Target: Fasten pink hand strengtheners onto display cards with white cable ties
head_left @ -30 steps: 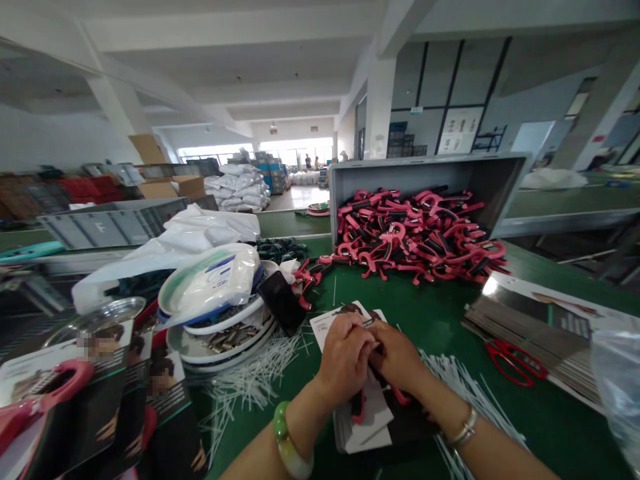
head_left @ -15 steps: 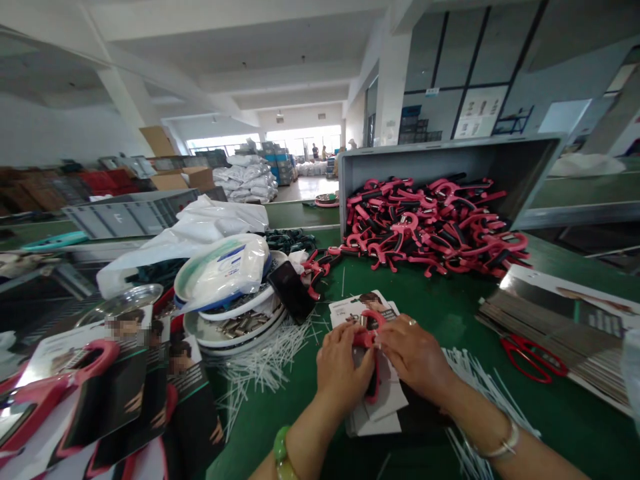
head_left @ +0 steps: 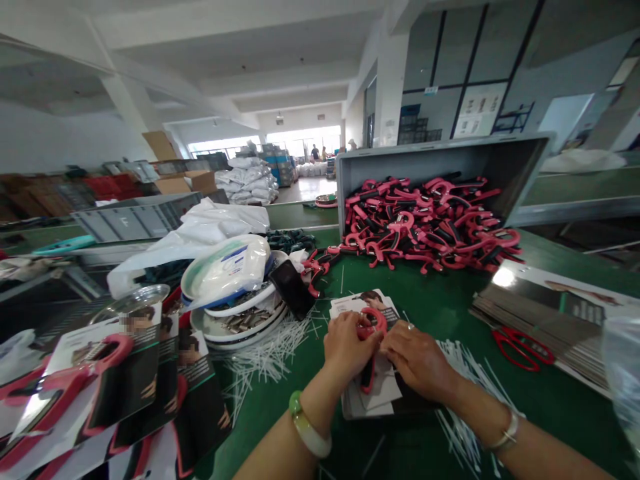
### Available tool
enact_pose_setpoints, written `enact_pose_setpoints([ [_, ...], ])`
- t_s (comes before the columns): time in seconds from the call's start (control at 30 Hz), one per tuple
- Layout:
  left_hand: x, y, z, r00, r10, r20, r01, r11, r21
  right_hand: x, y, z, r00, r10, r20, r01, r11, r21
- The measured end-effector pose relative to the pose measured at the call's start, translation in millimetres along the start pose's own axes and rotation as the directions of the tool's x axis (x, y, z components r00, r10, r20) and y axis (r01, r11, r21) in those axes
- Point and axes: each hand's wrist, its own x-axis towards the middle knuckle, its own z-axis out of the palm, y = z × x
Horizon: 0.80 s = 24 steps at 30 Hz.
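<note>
Changed since 1.0 s ago: from 2 hands bunched over the head of a pink-and-black clamp [head_left: 381, 322] to 2 hands parted enough to show its curved top. Moved less since 0.5 s ago, mainly into a closer curl of the left hand [head_left: 350, 347] around the clamp. Gripping it now with that hand, with the thumb laid across toward the right hand [head_left: 417, 357]. Bunched together at the fingertips on the right, just beside that thumb; cannot tell whether on a thin tie, on the clamp or on nothing.

Find the clamp on top of a stack of cards [head_left: 383, 392], between the 2 hands, with its handle pointing back toward the body. Seems to mean a steadying hold with fine fingertip work beside it, and no sign of lifting. Left alone through all 3 pictures, with white ties [head_left: 270, 353] scattered to the left, a heap of clamps [head_left: 425, 227] spilling from the grey bin [head_left: 525, 167] and red scissors [head_left: 523, 348] well apart from the right hand.
</note>
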Motion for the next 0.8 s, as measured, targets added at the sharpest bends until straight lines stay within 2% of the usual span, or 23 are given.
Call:
enact_pose_setpoints([
  [0.1, 6, -2, -1.4, 0.998, 0.056, 0.04, -0.057, 0.998, 0.004, -3, 3, 2, 0.995, 0.056, -0.088, -0.042, 0.988, 0.149],
  [0.2, 12, -6, -1.2, 0.989, 0.116, 0.088, -0.116, 0.993, -0.009, -5, 4, 4, 0.987, 0.104, -0.123, -0.076, 0.975, 0.21],
  [0.37, 16, -5, 0.2, 0.987, 0.123, 0.105, -0.125, 0.992, 0.017, -4, 7, 5, 0.993, 0.024, -0.116, -0.001, 0.981, 0.194],
  [0.43, 17, -4, 0.9, 0.986, 0.122, 0.109, -0.126, 0.991, 0.033, -2, 8, 4, 0.998, -0.011, -0.064, 0.02, 0.988, 0.152],
  [0.5, 18, -1, 1.1, 0.987, 0.114, 0.112, -0.12, 0.991, 0.05, 2, 7, 0, 0.997, -0.044, 0.057, 0.04, 0.997, 0.067],
  [0.57, 18, 1, -0.4, 0.988, 0.105, 0.109, -0.112, 0.992, 0.059, 5, 4, -7, 0.98, -0.039, 0.193, 0.048, 0.998, -0.043],
  [0.63, 17, 1, -5.6, 0.991, 0.101, 0.09, -0.107, 0.992, 0.067, 7, 0, -16, 0.96, -0.015, 0.278, 0.044, 0.994, -0.098],
  [0.7, 11, -3, -15.0, 0.994, 0.108, 0.024, -0.109, 0.993, 0.053, 4, -4, -26, 0.951, -0.011, 0.309, 0.04, 0.995, -0.088],
  [0.8, -9, -22, -32.9, 0.987, 0.099, -0.126, -0.105, 0.994, -0.04, -5, -9, -35, 0.947, -0.028, 0.319, 0.071, 0.99, -0.123],
])
